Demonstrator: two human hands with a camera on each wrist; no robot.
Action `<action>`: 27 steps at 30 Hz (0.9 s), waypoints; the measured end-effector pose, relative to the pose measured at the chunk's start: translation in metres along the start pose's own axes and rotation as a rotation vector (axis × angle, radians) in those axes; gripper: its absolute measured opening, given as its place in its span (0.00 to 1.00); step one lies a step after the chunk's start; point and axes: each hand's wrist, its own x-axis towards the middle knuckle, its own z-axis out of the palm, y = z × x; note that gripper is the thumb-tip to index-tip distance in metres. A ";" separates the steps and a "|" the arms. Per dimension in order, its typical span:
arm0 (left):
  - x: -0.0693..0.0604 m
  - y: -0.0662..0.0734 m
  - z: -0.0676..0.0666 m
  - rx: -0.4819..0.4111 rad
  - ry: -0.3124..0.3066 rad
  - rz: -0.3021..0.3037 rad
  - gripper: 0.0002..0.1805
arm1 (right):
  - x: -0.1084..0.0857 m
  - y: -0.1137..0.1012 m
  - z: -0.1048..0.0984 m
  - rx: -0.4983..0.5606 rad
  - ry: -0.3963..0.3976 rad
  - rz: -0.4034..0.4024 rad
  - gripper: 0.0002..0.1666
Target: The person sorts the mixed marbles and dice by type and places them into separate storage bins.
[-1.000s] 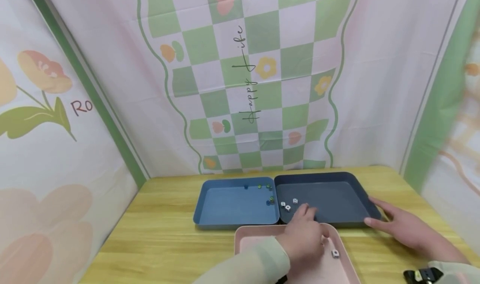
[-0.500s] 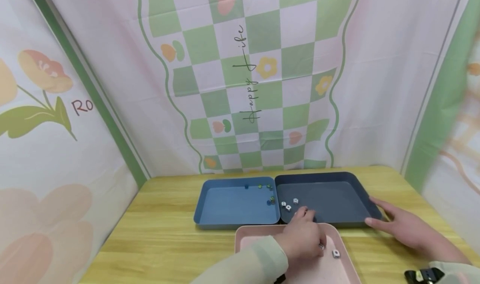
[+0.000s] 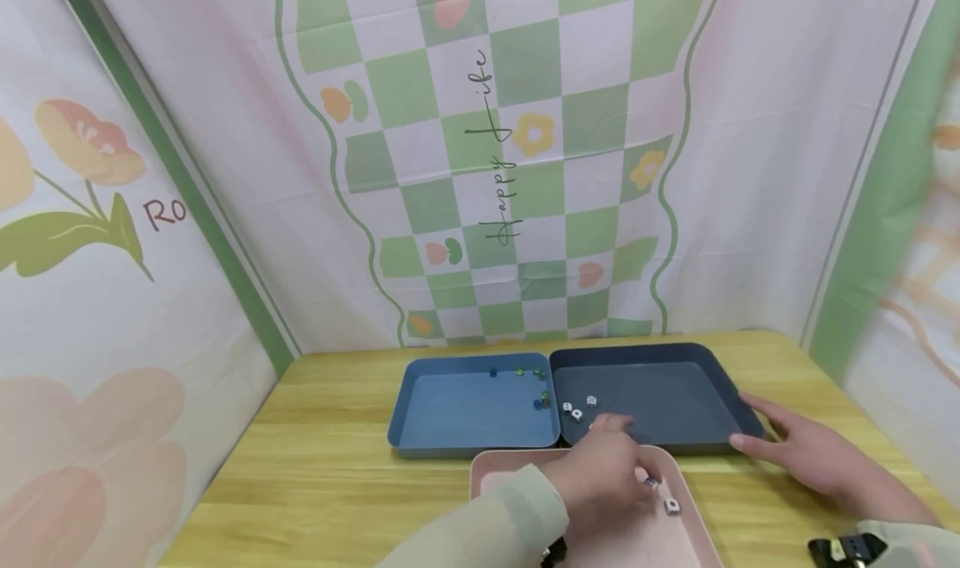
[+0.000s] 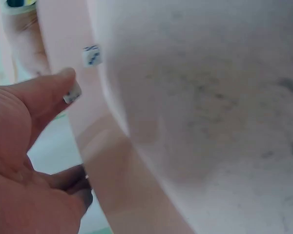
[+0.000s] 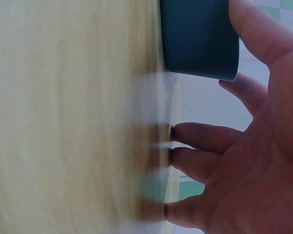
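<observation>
My left hand [image 3: 603, 468] reaches over the near edge of the dark tray [image 3: 678, 385] and the pink tray [image 3: 517, 461]. Its thumb and index finger pinch a white die [image 4: 72, 93], partly covered by the thumb in the left wrist view. Close by, another die [image 3: 672, 507] lies in the pink tray. Several white dice [image 3: 576, 415] sit in the dark tray's left end, near my left fingertips. My right hand [image 3: 810, 460] touches the dark tray's near right corner with spread thumb and index finger; its other fingertips [image 5: 185, 214] rest on the table.
A blue tray [image 3: 465, 410] adjoins the dark tray on the left, with several blue and green glass beads [image 3: 537, 404] at its right side. All three trays stand on a wooden table [image 3: 322, 460]. A patterned cloth [image 3: 525, 176] hangs behind.
The die at my left hand has shifted slightly away from me and shows more clearly beside the fingers. My left hand has tilted a little; my right hand stays at the dark tray's corner.
</observation>
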 end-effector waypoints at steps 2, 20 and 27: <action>0.000 -0.003 -0.006 -0.086 0.015 0.000 0.08 | 0.000 0.000 0.001 0.001 0.001 -0.001 0.54; 0.007 -0.047 -0.039 -0.453 0.264 -0.282 0.05 | -0.001 -0.003 -0.002 0.006 -0.007 0.010 0.54; 0.013 -0.058 -0.041 -0.408 0.312 -0.344 0.06 | -0.001 -0.004 -0.002 0.007 -0.010 0.011 0.54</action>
